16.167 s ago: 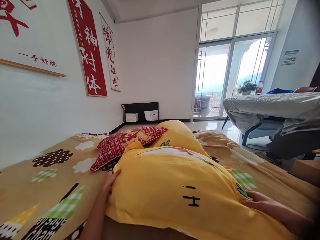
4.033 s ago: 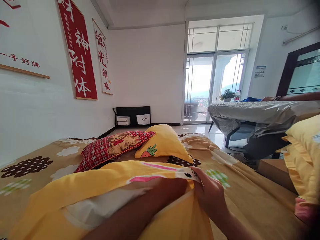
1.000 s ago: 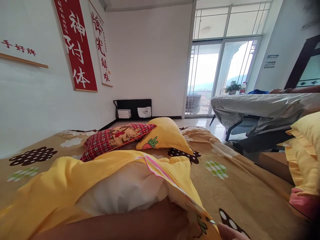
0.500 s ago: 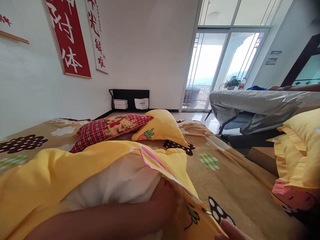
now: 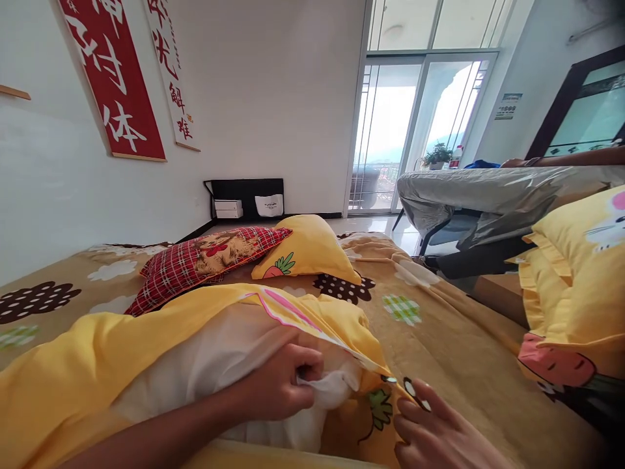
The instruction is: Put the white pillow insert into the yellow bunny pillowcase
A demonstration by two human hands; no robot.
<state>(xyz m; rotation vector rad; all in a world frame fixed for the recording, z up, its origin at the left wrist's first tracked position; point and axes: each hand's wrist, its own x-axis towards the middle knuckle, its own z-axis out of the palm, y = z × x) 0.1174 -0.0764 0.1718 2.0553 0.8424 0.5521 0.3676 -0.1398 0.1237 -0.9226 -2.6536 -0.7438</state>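
Observation:
A white pillow insert [image 5: 209, 348] bulges from the opening of a yellow pillowcase [image 5: 92, 345] right in front of me. My left hand [image 5: 280, 381] is closed in a fist around a bunched corner of the insert, inside the opening. At lower right, my right hand [image 5: 434, 423] pinches the edge of the pillowcase at the end of the opening. Pink-and-white trim and a printed carrot top show on the case. Its left end runs out of view.
Beyond lie a red plaid cushion [image 5: 195, 260] and a yellow carrot pillow [image 5: 312, 247] on the brown patterned blanket [image 5: 454, 345]. More yellow pillows [image 5: 581, 273] are at right, beside a cardboard box [image 5: 498, 296]. Another person's arm [image 5: 576, 159] rests on a plastic-covered table [image 5: 478, 189].
My left hand has come out from under the pillowcase fabric, with a corner of the insert showing in its fist. My right hand has come further into view, at the case's edge.

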